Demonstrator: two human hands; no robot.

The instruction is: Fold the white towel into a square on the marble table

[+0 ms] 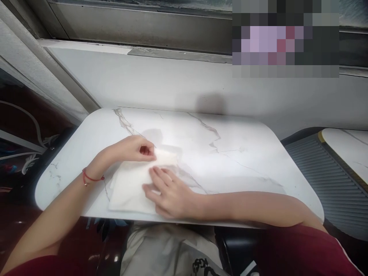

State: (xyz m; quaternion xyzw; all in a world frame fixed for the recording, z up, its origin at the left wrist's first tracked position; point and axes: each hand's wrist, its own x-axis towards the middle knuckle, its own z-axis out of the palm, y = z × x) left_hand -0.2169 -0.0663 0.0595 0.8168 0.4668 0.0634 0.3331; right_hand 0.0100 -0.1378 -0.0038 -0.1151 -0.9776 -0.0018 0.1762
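Rounded white tabletop with grey-brown marbling [244, 153]: I read it as my dial, 12 o'clock at the wall side; it spreads across the middle of my head view.
Folded cream-white cloth [129, 188]: lying flat at about 8 o'clock on the dial, its near edge close to the tabletop's near edge, a smaller flap reaching out at its 1 o'clock corner.
Left hand [132, 148]: at the cloth's 12 o'clock, fingers curled, thumb and fingertips brought narrowly together; I see them pinching the cloth by the flap.
Right hand [174, 197]: at the cloth's 4 o'clock, slightly blurred, fingers loosely spread and gripping nothing I can see; the fingertips are over the cloth, though I can't tell how firmly they touch.
Thin red cord bracelet [93, 178]: round the left wrist, at the cloth's 9 to 10 o'clock.
Plain white wall panel [138, 80]: behind the tabletop at 12 o'clock.
Grey ribbed surface [322, 180]: off the tabletop at 3 o'clock, beside a second white marbled top [350, 147].
Pale printed trousers [161, 249]: below the near edge at 6 o'clock.
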